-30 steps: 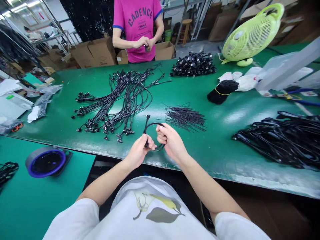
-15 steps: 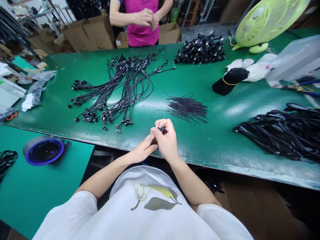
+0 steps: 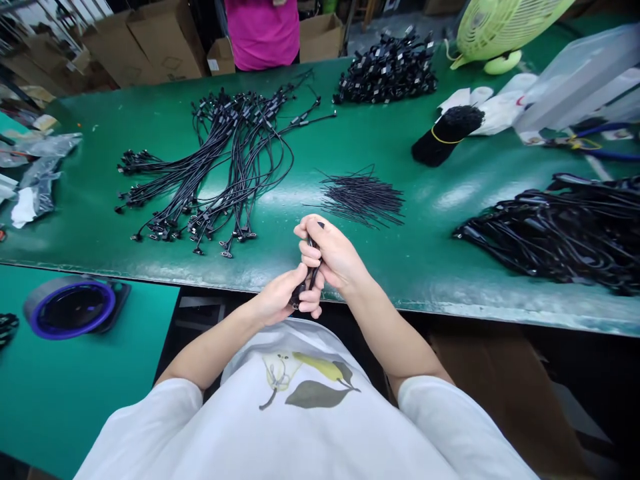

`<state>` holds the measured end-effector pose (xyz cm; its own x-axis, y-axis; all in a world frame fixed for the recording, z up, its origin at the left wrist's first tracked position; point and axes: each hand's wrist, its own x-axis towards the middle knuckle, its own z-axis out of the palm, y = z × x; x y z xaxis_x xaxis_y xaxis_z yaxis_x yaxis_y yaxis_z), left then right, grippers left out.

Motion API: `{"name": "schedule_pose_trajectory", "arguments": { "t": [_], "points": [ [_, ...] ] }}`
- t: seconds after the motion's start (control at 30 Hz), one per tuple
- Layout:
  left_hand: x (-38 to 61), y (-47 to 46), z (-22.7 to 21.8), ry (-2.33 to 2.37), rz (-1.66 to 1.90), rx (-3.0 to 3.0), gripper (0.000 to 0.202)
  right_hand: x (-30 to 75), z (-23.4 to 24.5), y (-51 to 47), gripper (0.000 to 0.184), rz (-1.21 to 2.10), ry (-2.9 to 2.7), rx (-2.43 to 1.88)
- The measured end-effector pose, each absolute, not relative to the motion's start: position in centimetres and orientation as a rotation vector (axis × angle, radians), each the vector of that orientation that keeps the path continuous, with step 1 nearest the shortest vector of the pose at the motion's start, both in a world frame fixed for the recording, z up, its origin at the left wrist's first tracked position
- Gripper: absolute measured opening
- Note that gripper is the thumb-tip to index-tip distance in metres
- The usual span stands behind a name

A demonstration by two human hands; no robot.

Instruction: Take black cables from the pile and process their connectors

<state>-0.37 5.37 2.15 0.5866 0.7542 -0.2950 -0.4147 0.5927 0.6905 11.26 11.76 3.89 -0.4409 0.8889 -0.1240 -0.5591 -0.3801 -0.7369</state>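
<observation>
My left hand [image 3: 277, 298] and my right hand [image 3: 329, 255] meet above the front edge of the green workbench [image 3: 417, 257]. Both are shut on a black cable [image 3: 312, 269], which stands almost upright between my fingers, with most of its length hidden. Just beyond my hands lies a spray of thin black wires or ties [image 3: 361, 197]. To their left, a fan of black cables with small connectors [image 3: 215, 167] spreads across the bench. Neither hand touches these.
A heap of black cables [image 3: 555, 233] lies at the right, and a pile of black connectors [image 3: 386, 70] lies at the back. A banded black bundle [image 3: 447, 135], blue-handled pliers [image 3: 595, 143] and a green fan [image 3: 505, 27] stand beyond. A person in a pink shirt [image 3: 261, 33] stands across the bench.
The cable's loop seen a second ago is gone, and the cable now stands nearly upright between my hands. My hands have closed together. The bench has shifted up in view, and the co-worker's hands have left it.
</observation>
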Motion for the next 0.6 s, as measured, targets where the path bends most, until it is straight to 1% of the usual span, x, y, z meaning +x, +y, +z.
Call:
{"name": "schedule_pose_trajectory", "arguments": {
  "t": [0.1,0.2,0.27,0.33,0.4,0.43,0.5,0.6],
  "points": [
    [0.1,5.3,1.9,0.669,0.795,0.557,0.040,11.1,3.5,11.9,0.046,1.881,-0.787,-0.645],
    [0.1,5.6,1.2,0.760,0.790,0.566,0.042,11.7,3.1,12.2,0.044,1.768,-0.920,-0.730],
    [-0.5,5.9,0.5,0.856,0.771,0.635,0.045,12.8,2.8,12.3,0.037,1.482,-1.183,-0.846],
    [-1.5,6.2,-0.3,0.968,0.765,0.741,0.047,14.4,2.5,12.0,0.027,1.028,-1.616,-0.911],
    [-2.3,6.5,-0.9,1.045,0.697,0.871,0.046,15.9,1.8,11.2,0.020,0.575,-2.115,-0.853],
    [-2.6,6.5,-1.1,1.064,0.629,0.951,0.045,16.4,1.2,10.6,0.021,0.394,-2.342,-0.800],
    [-2.9,6.6,-1.2,1.084,0.465,1.138,0.042,17.1,-0.1,9.4,0.025,0.146,-2.688,-0.726],
    [-2.7,6.6,-1.2,1.104,0.288,1.362,0.036,17.5,-1.9,8.1,0.026,-0.040,-2.905,-0.770]
  ]
}}
